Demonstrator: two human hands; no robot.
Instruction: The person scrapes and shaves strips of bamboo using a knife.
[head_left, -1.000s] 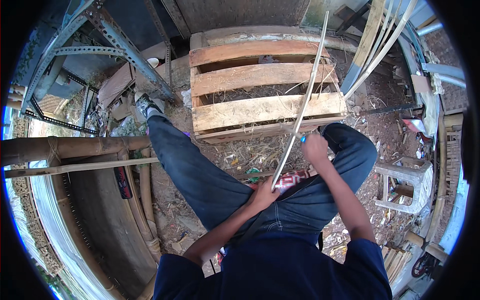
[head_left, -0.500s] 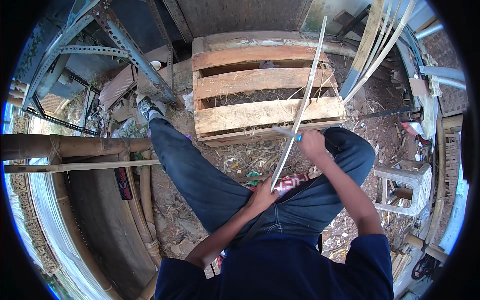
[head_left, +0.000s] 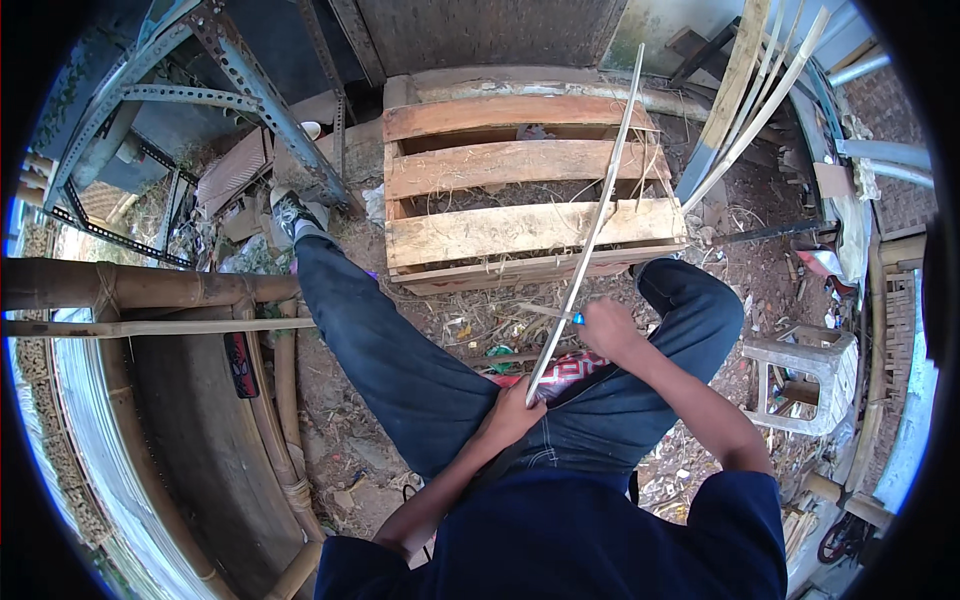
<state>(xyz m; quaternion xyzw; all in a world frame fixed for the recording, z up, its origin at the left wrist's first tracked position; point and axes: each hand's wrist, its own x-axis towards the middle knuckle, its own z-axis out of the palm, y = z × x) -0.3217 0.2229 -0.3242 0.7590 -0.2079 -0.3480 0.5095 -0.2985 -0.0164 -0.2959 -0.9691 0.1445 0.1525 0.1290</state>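
Observation:
A long, pale strip, looking like split bamboo (head_left: pixel 597 225), slants from my lap across a wooden pallet (head_left: pixel 480 232). My left hand (head_left: pixel 514 415) is closed around its near end. In my right hand (head_left: pixel 612 330) is a knife (head_left: pixel 548 311) with a blue part at the handle, its blade crossing the strip a little above my left hand. The fingers of that hand are wrapped round the handle. Beneath the strip, between my thighs, shows a red and white patterned cloth (head_left: pixel 573 369).
Long wooden strips (head_left: pixel 757 105) lean at the far right. A worn plastic stool (head_left: pixel 800 350) stands to the right. Bamboo poles (head_left: pixel 150 284) form a frame on the left, with a perforated metal stand (head_left: pixel 265 95) behind. Shavings and litter cover the ground.
My right hand with the knife has come down along the strip, nearer my left hand. The strip and my left hand have shifted slightly left and down.

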